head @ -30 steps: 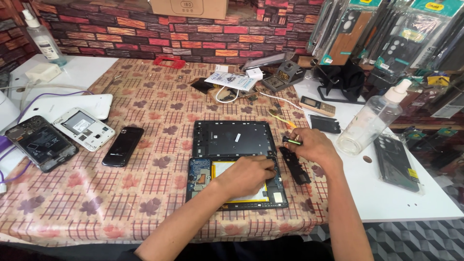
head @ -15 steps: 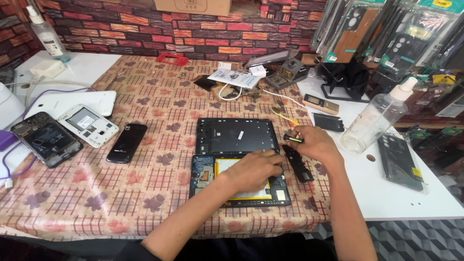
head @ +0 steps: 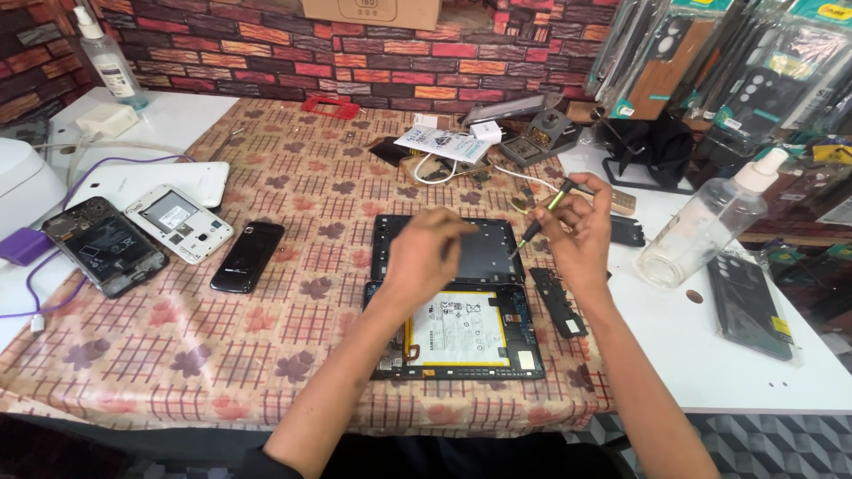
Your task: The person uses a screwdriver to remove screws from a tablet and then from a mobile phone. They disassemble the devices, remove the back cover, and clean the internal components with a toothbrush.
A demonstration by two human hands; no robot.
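Observation:
An opened tablet [head: 461, 330] with a white and yellow battery lies on the patterned cloth near the front edge. Behind it lies its dark back panel [head: 484, 253]. My left hand [head: 426, 253] hovers over the seam between both parts, fingers pinched together; what it holds, if anything, I cannot see. My right hand [head: 577, 235] is raised beside the back panel and grips a small screwdriver [head: 540, 217] with a green collar, tip pointing down-left. A black plastic strip [head: 559, 302] lies right of the tablet.
Left on the cloth lie a black phone [head: 247, 257], a white opened phone [head: 180, 222], a dark opened phone [head: 105, 246] and a white tablet [head: 155, 182]. A clear pump bottle [head: 706, 226] and a packaged dark case [head: 750, 306] sit on the white table at right. Cables and chargers [head: 448, 155] lie behind.
Both hands have lifted off the tablet. My left hand moved up from the battery area toward the back panel, and my right hand rose with the screwdriver.

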